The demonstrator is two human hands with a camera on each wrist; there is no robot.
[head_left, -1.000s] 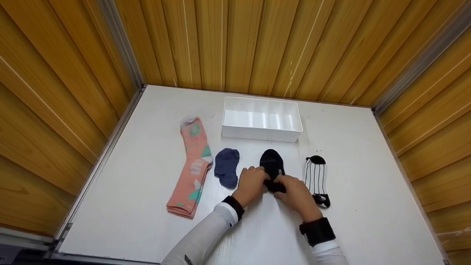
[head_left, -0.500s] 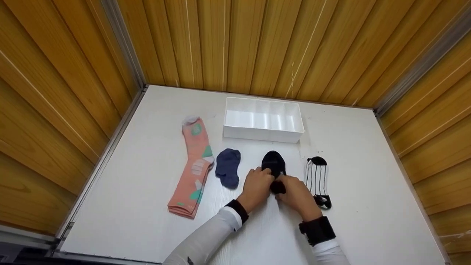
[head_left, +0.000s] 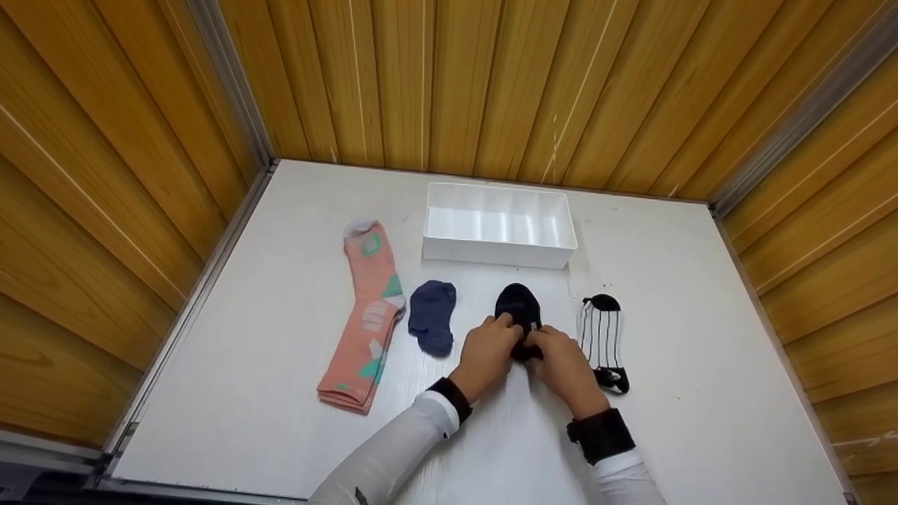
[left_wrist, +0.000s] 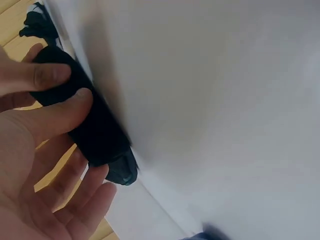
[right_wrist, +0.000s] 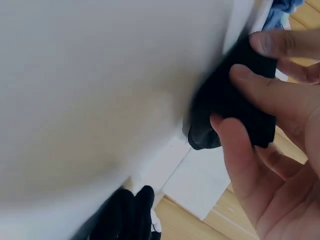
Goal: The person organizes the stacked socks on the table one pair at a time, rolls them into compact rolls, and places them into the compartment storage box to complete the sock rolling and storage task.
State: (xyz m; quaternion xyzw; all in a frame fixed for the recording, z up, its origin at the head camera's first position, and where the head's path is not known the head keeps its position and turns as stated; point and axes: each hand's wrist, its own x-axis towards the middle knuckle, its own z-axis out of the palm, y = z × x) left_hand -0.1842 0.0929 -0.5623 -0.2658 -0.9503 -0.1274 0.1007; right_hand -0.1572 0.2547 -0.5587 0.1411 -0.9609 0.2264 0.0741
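Note:
Between the two hands lies a black sock [head_left: 518, 300] with small white lettering, its rounded end pointing away from the person. The left hand [head_left: 487, 356] pinches the near part from the left, and the right hand [head_left: 565, 366] pinches it from the right. Up close in the left wrist view, the black sock [left_wrist: 95, 120] shows a thick, folded near edge with the thumbs pressed on it. Fingers of the right hand [right_wrist: 280, 110] reach under the same cloth in the right wrist view. The fingers hide part of the near end.
A dark blue sock [head_left: 433, 319] and a long pink patterned sock [head_left: 365, 315] lie to the left. To the right is a striped black-and-white sock [head_left: 605, 344]. A white divided box [head_left: 499, 252] stands behind them on the white table [head_left: 701, 315], near wood-look walls [head_left: 456, 84].
The left hand has shifted slightly right, closer to the right hand. The near part of the black sock looks a little shorter between the hands. The other socks and the box have stayed put.

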